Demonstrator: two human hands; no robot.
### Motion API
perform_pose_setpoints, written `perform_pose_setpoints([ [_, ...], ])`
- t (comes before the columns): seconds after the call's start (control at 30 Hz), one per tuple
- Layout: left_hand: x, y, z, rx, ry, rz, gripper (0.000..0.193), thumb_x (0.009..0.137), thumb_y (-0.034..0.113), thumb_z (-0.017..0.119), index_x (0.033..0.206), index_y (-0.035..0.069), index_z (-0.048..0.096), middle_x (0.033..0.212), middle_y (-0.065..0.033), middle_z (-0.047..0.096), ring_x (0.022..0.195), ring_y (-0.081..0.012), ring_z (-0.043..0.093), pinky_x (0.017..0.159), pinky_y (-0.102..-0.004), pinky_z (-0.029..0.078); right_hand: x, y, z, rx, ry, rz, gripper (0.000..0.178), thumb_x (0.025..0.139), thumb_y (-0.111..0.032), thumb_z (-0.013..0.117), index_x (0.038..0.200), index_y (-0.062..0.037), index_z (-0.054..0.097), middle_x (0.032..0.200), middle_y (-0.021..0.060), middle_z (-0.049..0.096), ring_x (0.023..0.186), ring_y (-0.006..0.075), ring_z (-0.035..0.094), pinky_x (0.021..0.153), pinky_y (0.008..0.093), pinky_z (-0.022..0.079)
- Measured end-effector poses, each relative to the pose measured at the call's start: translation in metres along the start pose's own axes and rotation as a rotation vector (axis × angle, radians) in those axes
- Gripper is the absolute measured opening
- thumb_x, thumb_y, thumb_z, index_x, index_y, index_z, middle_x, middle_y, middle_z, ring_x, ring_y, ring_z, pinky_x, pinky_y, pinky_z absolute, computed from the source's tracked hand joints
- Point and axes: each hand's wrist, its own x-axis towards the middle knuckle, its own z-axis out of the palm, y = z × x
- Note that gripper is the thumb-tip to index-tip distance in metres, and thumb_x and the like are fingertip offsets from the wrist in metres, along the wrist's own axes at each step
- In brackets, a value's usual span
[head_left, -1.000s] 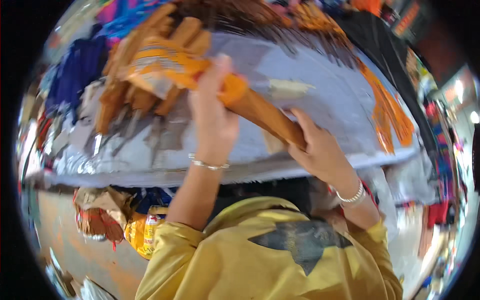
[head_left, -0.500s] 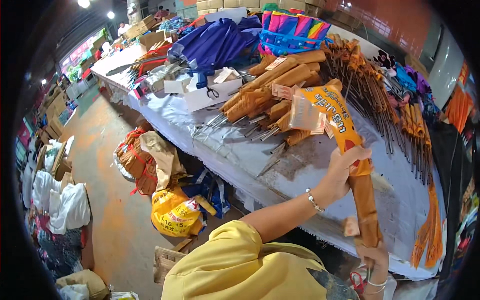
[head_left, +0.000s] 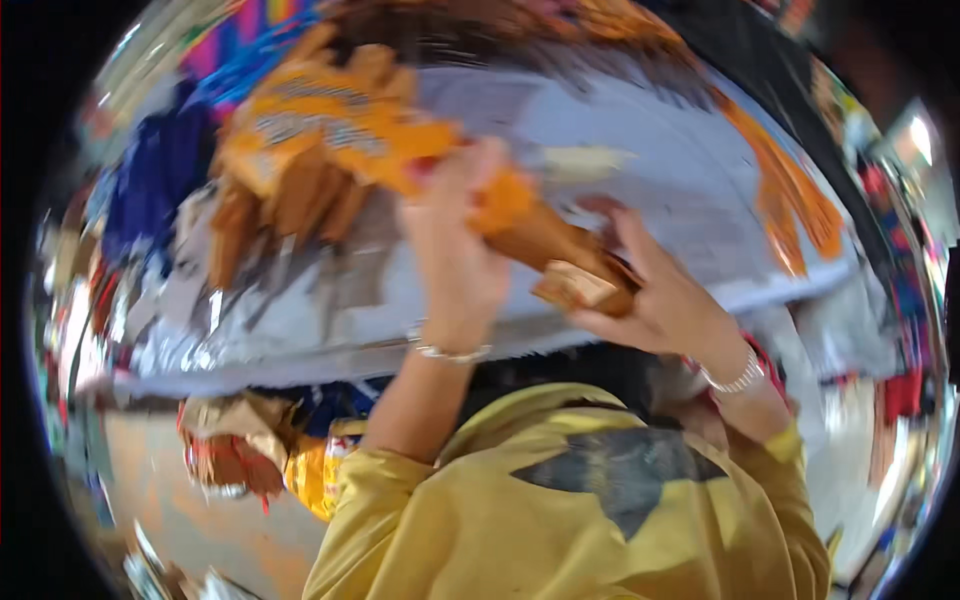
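Observation:
Both of my hands hold a rolled orange-brown umbrella (head_left: pixel 545 243) slantwise above the table. An orange printed sleeve (head_left: pixel 390 150) covers its far left part. Wrapped around the sleeve's lower end, my left hand (head_left: pixel 455 245) is closed and smeared by motion. At the near right end, my right hand (head_left: pixel 660 295) grips the umbrella between thumb and fingers. A pale paper tag (head_left: pixel 580 287) hangs beside that hand. Under the sleeve's left part lie several more orange-brown umbrellas (head_left: pixel 308 200), blurred, with thin metal shafts showing.
The table (head_left: pixel 670 170) has a pale cloth cover. Orange umbrella fabric (head_left: pixel 775 190) lies at its right. At the left are dark blue cloth (head_left: pixel 150 190) and a rainbow-striped bundle (head_left: pixel 235 50). A yellow bag (head_left: pixel 315 475) and a brown bundle (head_left: pixel 235 455) stand on the floor.
My view has swung to the right and down. The umbrella has tilted from steep to slanting leftward, and my right hand has come up into fuller view. Both hands keep hold.

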Motion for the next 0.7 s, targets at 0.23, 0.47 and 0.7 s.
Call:
perform_pose_setpoints([
  [0.23, -0.006, 0.011, 0.025, -0.525, 0.086, -0.336, 0.022, 0.083, 0.014, 0.06, 0.101, 0.007, 0.05, 0.082, -0.0037, 0.051, 0.077, -0.0162, 0.049, 0.075, -0.0352, 0.043, -0.003, 0.0, 0.001, -0.039, 0.138, -0.139, 0.053, 0.076, -0.016, 0.07, 0.121, -0.0028, 0.045, 0.108, 0.0147, 0.048, 0.094, 0.0255, 0.052, 0.082, 0.0322, 0.044],
  [0.47, -0.009, 0.003, 0.018, -0.559, 0.103, -0.36, 0.026, 0.079, 0.009, 0.062, 0.101, 0.01, 0.048, 0.083, -0.004, 0.05, 0.077, -0.0176, 0.049, 0.075, -0.0364, 0.044, -0.002, 0.0, 0.001, -0.341, 0.459, -0.312, 0.026, 0.081, -0.011, 0.059, 0.106, -0.0052, 0.054, 0.097, 0.0132, 0.054, 0.092, 0.0303, 0.054, 0.08, 0.0361, 0.044],
  [0.7, -0.006, -0.003, 0.015, -0.529, 0.123, -0.399, 0.025, 0.079, 0.009, 0.062, 0.1, 0.01, 0.048, 0.083, -0.0032, 0.049, 0.076, -0.016, 0.049, 0.073, -0.0357, 0.043, -0.006, 0.005, -0.001, -0.285, 0.128, -0.305, 0.021, 0.084, -0.012, 0.05, 0.102, -0.0031, 0.055, 0.101, 0.0145, 0.055, 0.092, 0.0337, 0.053, 0.085, 0.0388, 0.042],
])
